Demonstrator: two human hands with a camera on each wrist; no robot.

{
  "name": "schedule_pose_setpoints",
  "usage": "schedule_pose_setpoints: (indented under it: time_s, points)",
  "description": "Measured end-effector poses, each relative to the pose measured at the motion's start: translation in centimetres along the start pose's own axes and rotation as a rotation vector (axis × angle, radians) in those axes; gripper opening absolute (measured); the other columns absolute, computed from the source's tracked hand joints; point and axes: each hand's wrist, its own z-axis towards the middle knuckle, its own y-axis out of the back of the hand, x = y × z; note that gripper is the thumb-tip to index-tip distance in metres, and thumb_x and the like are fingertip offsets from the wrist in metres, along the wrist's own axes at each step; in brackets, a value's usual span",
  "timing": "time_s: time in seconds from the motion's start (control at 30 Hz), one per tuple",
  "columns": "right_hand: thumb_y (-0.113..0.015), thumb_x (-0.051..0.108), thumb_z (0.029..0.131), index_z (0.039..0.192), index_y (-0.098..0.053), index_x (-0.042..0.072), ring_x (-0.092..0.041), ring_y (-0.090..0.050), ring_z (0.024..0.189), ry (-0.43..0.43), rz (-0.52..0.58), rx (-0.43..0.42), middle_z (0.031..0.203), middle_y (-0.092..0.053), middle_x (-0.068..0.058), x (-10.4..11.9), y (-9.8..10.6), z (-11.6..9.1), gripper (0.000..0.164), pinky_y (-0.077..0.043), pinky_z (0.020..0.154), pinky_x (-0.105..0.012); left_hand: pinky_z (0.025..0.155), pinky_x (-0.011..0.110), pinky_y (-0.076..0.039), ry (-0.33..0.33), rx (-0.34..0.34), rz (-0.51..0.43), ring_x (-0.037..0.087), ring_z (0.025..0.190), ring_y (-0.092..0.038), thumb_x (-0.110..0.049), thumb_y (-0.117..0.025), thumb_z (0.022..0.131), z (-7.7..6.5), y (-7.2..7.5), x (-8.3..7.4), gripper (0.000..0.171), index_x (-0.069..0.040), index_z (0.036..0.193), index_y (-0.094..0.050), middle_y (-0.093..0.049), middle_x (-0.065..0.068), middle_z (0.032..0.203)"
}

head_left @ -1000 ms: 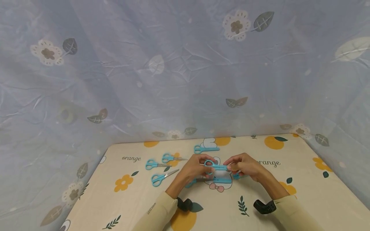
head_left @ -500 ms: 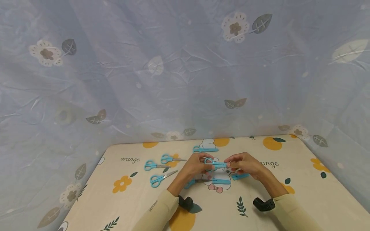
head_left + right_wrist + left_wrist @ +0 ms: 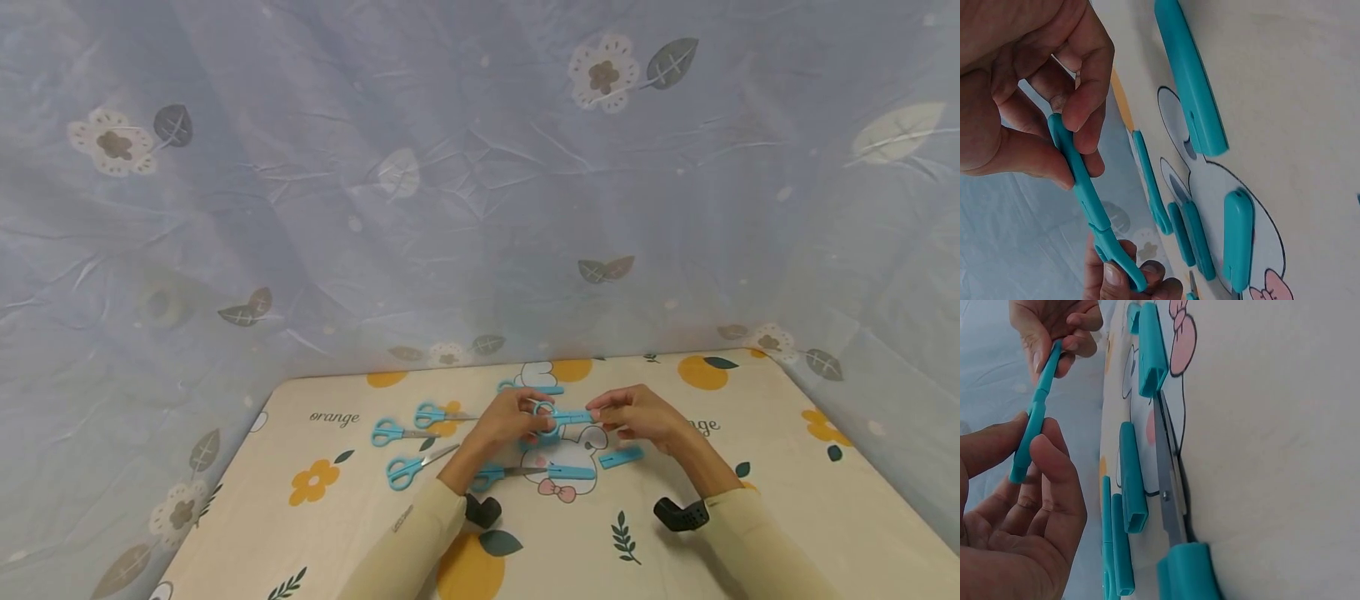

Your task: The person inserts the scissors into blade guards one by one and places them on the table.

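1. Light-blue plastic scissors with rounded loop handles [image 3: 1113, 247], blades inside a smooth, flat, slotted light-blue plastic sheath [image 3: 1080, 178], held above the cream printed fabric tablecloth [image 3: 360, 525].
2. Left hand [image 3: 516, 418] pinches handle end; right hand [image 3: 647, 414] pinches sheath's far end.
3. Three bare metal-bladed scissors [image 3: 403, 472] lie left; loose hollow blue sheath [image 3: 621, 457] near right hand.
4. Left hand partly blocks rear sheathed scissors [image 3: 551, 390] (head view).

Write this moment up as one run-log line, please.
Left hand: holds scissors handle | right hand: pinches blade cover | fit: blade cover meets handle, blades hidden | on cloth: loose cover, bare-bladed scissors
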Motion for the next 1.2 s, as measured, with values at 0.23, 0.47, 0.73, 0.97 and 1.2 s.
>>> schedule_pose_setpoints:
  time_s: [0.23,0.47,0.73,0.97,1.2]
  points:
    - [-0.073,0.023,0.103,0.13,-0.075,0.002,-0.023,-0.067,0.095,-0.029,-0.037,-0.035,0.106,-0.077,-0.002,-0.4,0.8,0.4,0.035,-0.058,0.072,-0.029,0.072,0.035,-0.068,0.009,-0.011,0.007,0.027,0.082,-0.078,-0.006,-0.077,0.097,1.0,0.0,-0.1,0.035,-0.005,0.132,-0.072,-0.077,0.009,0.1]
    - [-0.075,0.024,0.102,0.128,-0.076,0.002,-0.023,-0.068,0.095,-0.041,-0.051,-0.08,0.104,-0.077,-0.002,-0.9,1.4,1.0,0.035,-0.059,0.074,-0.03,0.073,0.04,-0.068,-0.028,-0.044,0.02,0.032,0.082,-0.08,-0.004,-0.078,0.096,2.3,0.0,0.3,0.034,0.0,0.129,-0.071,-0.078,0.014,0.099]
    - [-0.077,0.026,0.1,0.124,-0.079,0.005,-0.023,-0.067,0.093,-0.071,-0.08,-0.129,0.104,-0.077,-0.004,-1.4,2.1,1.7,0.032,-0.057,0.071,-0.029,0.068,0.035,-0.067,-0.04,-0.088,0.03,0.032,0.079,-0.08,-0.005,-0.08,0.094,3.3,-0.1,0.5,0.029,-0.001,0.122,-0.074,-0.08,0.011,0.093]
    - [-0.078,0.027,0.1,0.122,-0.079,0.004,-0.023,-0.064,0.088,-0.076,-0.108,-0.164,0.103,-0.075,-0.01,-1.9,2.5,2.3,0.032,-0.053,0.066,-0.027,0.062,0.03,-0.064,-0.068,-0.108,0.088,0.034,0.076,-0.08,-0.003,-0.081,0.093,4.0,-0.3,0.5,0.03,0.001,0.122,-0.075,-0.081,0.011,0.091]
    - [-0.079,0.024,0.099,0.119,-0.08,0.002,-0.018,-0.055,0.067,-0.06,-0.136,-0.194,0.078,-0.065,0.0,-2.4,2.6,3.0,0.03,-0.044,0.056,-0.026,0.056,0.026,-0.057,-0.059,-0.128,0.132,0.042,0.078,-0.079,-0.003,-0.081,0.092,4.5,-0.5,0.5,0.028,0.002,0.118,-0.076,-0.081,0.013,0.089]
